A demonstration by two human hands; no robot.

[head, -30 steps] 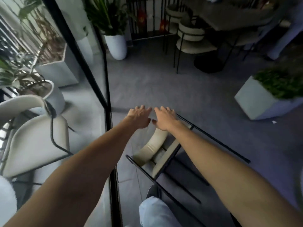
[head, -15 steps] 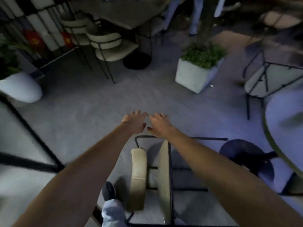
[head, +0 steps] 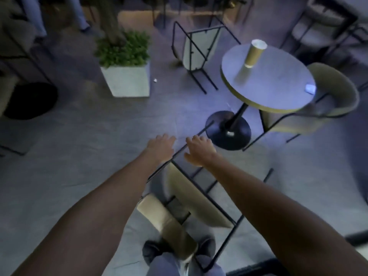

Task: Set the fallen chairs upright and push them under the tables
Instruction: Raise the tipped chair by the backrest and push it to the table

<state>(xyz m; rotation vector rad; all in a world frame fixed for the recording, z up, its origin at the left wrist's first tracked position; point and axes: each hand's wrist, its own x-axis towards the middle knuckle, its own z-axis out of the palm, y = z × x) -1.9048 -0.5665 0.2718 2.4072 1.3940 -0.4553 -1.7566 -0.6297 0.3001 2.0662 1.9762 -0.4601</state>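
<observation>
A fallen chair (head: 191, 198) is seen lying on its side on the grey floor (head: 69, 148), directly before the person's feet, its black frame toward the round table (head: 266, 80). A second fallen chair (head: 199, 50) lies beyond the table, and a third, upright chair (head: 326, 104) is tucked at its right. Both arms are stretched forward. The left hand (head: 160, 149) and right hand (head: 200, 150) are placed palm-down on the frame's top bar, fingers apparently curled over it, though blur leaves the grip uncertain.

Cream-cushioned black-framed chair (head: 191, 196), grey-topped gold-rimmed table (head: 274, 80).
</observation>
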